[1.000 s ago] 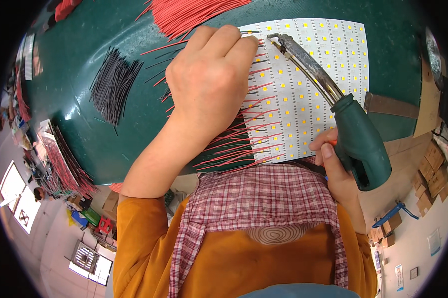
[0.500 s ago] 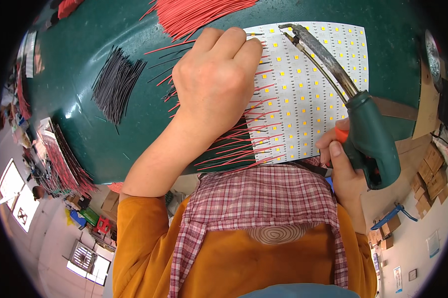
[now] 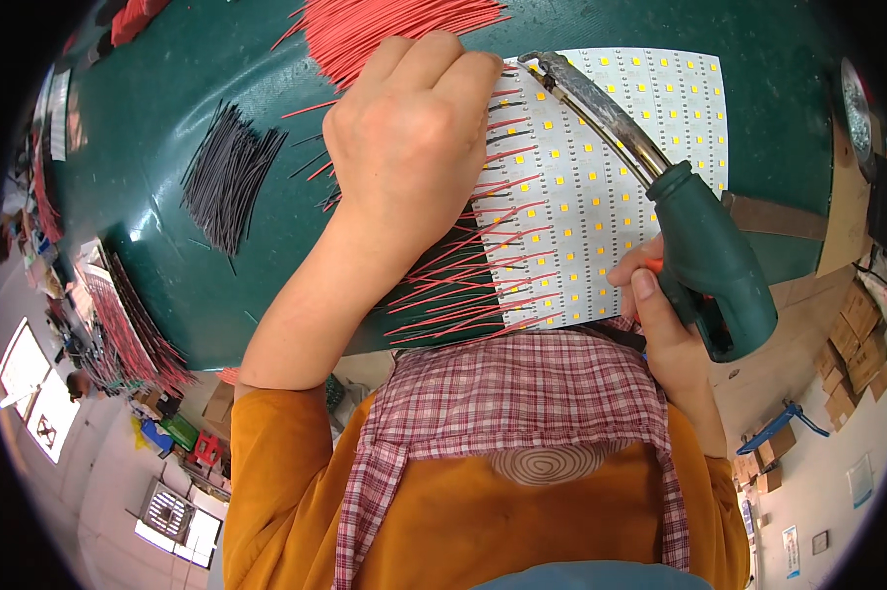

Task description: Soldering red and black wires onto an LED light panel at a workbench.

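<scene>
A white LED board (image 3: 650, 147) with yellow chips lies on the green table. Red and black wires (image 3: 493, 265) stick out along its left edge. My left hand (image 3: 409, 138) is closed over the upper part of that edge, its fingertips mostly hidden; a short piece of red wire shows right at them. In my right hand (image 3: 665, 320) is a green soldering gun (image 3: 714, 261), gripped by its handle near an orange-red part. Its dark, bent tip points at the board's upper left corner, close to my left fingertips; whether it touches the board I cannot tell.
A heap of red wires (image 3: 384, 29) lies beyond my left hand. Left of it sits a pile of black wires (image 3: 227, 177). Bundled red and black wires (image 3: 134, 315) rest at the table's left edge. Cardboard (image 3: 847, 206) stands at the right.
My left hand has shifted a little up and left. The soldering gun has moved left, bringing its tip nearer my left fingertips at the board's corner.
</scene>
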Motion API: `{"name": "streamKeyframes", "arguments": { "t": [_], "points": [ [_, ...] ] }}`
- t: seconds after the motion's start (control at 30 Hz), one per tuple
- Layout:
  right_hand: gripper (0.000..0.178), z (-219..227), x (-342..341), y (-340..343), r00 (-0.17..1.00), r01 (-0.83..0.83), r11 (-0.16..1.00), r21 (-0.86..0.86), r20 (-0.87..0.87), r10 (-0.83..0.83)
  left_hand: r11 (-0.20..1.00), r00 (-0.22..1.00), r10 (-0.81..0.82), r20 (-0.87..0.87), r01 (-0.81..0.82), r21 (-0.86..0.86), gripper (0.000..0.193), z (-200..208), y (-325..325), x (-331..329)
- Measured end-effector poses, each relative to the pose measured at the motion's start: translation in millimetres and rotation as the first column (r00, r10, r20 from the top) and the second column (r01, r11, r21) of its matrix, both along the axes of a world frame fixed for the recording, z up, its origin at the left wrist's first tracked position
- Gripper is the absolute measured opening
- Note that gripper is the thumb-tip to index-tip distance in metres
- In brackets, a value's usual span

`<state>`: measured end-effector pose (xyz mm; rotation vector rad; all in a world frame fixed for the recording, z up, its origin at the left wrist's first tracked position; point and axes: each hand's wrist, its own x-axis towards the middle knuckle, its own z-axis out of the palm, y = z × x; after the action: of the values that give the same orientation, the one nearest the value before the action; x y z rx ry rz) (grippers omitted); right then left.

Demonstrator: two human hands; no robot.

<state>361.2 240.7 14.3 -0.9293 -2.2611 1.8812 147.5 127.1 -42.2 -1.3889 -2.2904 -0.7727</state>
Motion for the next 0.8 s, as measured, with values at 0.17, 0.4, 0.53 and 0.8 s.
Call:
{"name": "streamKeyframes", "arguments": {
  "t": [0.17, 0.4, 0.53, 0.8],
  "points": [
    [0.009, -1.7, -0.7, 0.2, 0.999, 0.031, 0.999, -0.02, -0.008, -0.031, 1.0, 1.0, -0.001, -0.02, 0.002, 0.029, 0.017, -2.0, 2.7, 0.5],
    [0.012, -3.6, -0.3, 5.1, 0.998, -0.056, 0.998, 0.006, 0.0, 0.056, 1.0, 0.999, 0.007, -0.045, -0.007, -0.015, 0.013, 1.8, 3.7, -0.2],
    [0.018, -4.9, -1.5, -2.3, 0.999, 0.046, 0.998, -0.041, -0.019, -0.047, 0.997, 0.998, 0.008, -0.07, -0.013, -0.07, 0.009, 6.1, 5.8, 0.4],
    [0.029, 2.3, -1.1, 1.7, 0.981, 0.188, 0.973, -0.133, -0.022, -0.193, 0.995, 0.995, 0.022, -0.094, -0.03, -0.09, 0.007, 6.0, 5.1, 2.1]
  ]
}}
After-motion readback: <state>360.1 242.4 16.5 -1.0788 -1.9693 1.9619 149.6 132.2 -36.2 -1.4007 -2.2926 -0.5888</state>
